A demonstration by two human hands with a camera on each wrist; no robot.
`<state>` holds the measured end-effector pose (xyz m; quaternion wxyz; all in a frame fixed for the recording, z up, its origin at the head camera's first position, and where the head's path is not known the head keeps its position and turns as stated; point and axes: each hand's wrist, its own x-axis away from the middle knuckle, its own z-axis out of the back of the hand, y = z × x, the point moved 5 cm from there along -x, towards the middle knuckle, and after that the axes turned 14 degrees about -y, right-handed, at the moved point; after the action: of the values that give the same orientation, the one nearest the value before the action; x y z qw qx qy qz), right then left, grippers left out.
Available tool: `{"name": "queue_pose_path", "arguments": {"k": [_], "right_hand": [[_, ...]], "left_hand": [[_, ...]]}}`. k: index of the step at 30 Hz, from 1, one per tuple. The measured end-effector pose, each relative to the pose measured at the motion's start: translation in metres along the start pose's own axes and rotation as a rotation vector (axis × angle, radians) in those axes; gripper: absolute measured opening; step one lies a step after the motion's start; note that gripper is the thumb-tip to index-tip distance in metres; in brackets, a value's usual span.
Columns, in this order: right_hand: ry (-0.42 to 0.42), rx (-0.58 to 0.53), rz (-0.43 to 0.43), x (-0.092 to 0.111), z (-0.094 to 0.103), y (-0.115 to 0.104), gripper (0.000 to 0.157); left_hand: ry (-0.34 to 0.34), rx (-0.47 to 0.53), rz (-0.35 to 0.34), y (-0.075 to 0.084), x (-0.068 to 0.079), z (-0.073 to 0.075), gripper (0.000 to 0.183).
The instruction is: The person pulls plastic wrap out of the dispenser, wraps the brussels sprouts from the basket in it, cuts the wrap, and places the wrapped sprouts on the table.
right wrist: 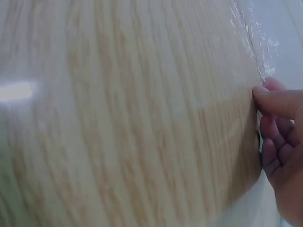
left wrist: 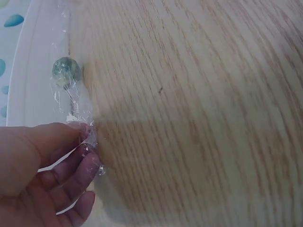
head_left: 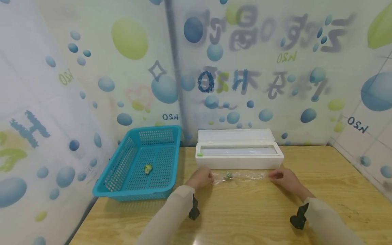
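A strip of clear plastic wrap stretches between the two hands, close in front of a white box. My left hand pinches its left end; in the left wrist view the bunched film lies between thumb and fingers. At the other end, my right hand pinches the film between thumb and forefinger, seen also in the right wrist view. A small round green vegetable, like a Brussels sprout, lies at the film, nearer the left hand. Film appears to cover it in the left wrist view.
Behind the film stands the white cling wrap dispenser box, its lid raised and a roll inside. A blue plastic basket on the left holds another small green vegetable. The wooden table meets a patterned curtain wall at the back.
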<state>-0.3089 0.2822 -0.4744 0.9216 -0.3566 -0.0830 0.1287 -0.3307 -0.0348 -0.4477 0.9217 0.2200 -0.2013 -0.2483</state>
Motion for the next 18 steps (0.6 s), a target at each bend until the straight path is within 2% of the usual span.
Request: {"name": "queue_pose_path", "arguments": {"k": [5, 7, 11, 14, 18], "right_hand": [[-0.007, -0.009, 0.021, 0.002, 0.002, 0.001, 0.012], [-0.012, -0.002, 0.035, 0.002, 0.003, 0.001, 0.009], [-0.047, 0.003, 0.053, 0.002, 0.004, 0.0, 0.007], [-0.089, -0.011, 0.055, 0.001, 0.005, -0.002, 0.012], [-0.09, 0.009, 0.07, -0.001, 0.01, -0.011, 0.021]], "left_hand": [[0.045, 0.098, 0.064, -0.006, 0.003, 0.0, 0.008], [0.062, 0.116, 0.081, -0.009, 0.004, 0.0, 0.01], [0.083, 0.073, 0.093, -0.011, 0.006, -0.001, 0.012], [0.095, 0.008, 0.097, -0.009, 0.007, 0.0, 0.011], [0.176, -0.025, 0.076, -0.001, 0.008, 0.005, 0.011]]}}
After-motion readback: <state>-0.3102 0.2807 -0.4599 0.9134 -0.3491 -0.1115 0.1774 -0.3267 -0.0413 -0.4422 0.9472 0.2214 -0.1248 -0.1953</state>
